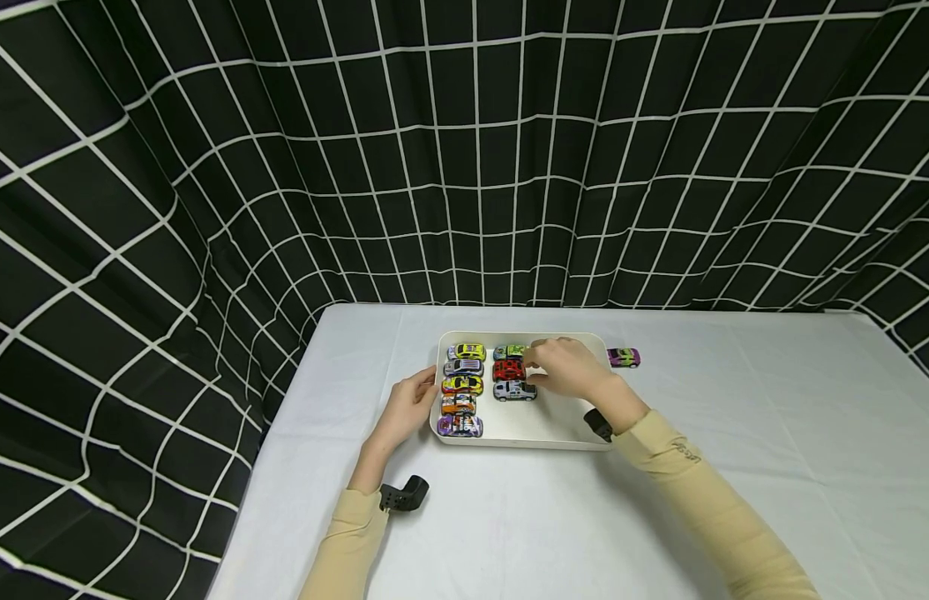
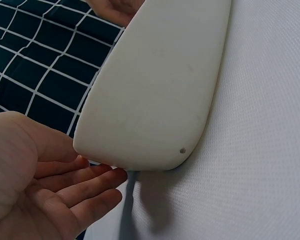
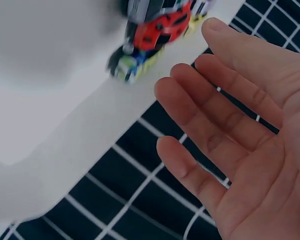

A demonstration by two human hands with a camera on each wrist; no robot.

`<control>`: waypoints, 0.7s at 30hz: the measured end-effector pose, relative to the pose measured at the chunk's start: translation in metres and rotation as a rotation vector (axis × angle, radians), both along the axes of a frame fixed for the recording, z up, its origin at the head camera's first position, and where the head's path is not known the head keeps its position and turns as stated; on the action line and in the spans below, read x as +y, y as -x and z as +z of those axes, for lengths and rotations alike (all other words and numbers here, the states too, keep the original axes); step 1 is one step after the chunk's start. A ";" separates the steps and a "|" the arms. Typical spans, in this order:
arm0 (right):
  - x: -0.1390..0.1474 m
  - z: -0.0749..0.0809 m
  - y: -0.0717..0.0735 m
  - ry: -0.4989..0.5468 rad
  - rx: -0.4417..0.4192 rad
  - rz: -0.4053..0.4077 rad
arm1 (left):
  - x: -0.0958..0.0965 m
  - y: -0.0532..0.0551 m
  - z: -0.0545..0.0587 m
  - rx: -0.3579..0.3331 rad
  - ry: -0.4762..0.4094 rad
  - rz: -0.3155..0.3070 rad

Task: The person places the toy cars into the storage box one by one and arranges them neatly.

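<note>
A white tray [image 1: 550,429] lies on the table with toy cars in two columns. Along its left end run several cars, among them a yellow car [image 1: 466,352] and a purple-and-white car [image 1: 460,426]. The second column has a green car [image 1: 509,352], a red car [image 1: 508,371] and a white car [image 1: 514,391]. My left hand [image 1: 407,404] is at the tray's left end, its extended fingers [image 2: 92,187] against the end wall. Over the tray, right of the second column, hovers my right hand [image 1: 567,367]; in the right wrist view its fingers are spread and hold nothing.
Just outside the tray's right end, a purple-and-green toy car [image 1: 624,357] sits on the white tablecloth [image 1: 734,400]. A black curtain [image 1: 509,150] with a white grid hangs behind the table and on its left. Both wrists wear black cameras.
</note>
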State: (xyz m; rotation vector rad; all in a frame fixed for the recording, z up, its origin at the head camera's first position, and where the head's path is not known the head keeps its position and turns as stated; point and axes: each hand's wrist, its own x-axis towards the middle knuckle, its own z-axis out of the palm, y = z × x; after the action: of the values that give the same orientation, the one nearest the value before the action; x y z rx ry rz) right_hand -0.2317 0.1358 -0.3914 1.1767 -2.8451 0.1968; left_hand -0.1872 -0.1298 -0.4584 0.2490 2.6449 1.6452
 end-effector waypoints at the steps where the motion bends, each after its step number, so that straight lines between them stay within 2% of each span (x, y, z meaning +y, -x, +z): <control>1: 0.004 0.001 0.000 0.008 0.014 -0.001 | 0.000 0.000 0.000 0.005 0.002 -0.001; 9: 0.042 0.008 0.005 0.046 0.092 -0.049 | 0.000 0.000 0.000 0.013 -0.001 -0.001; 15: 0.069 0.005 0.007 0.076 0.094 -0.119 | -0.001 0.001 -0.002 0.010 0.000 0.001; 21: 0.088 -0.001 0.005 0.127 0.122 -0.153 | 0.000 0.001 -0.002 0.015 -0.005 -0.002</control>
State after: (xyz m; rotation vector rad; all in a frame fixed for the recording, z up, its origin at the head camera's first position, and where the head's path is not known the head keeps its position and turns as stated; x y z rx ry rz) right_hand -0.2363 0.2237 -0.3920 0.9109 -2.7536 0.2830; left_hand -0.1880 -0.1301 -0.4601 0.2651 2.6509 1.6554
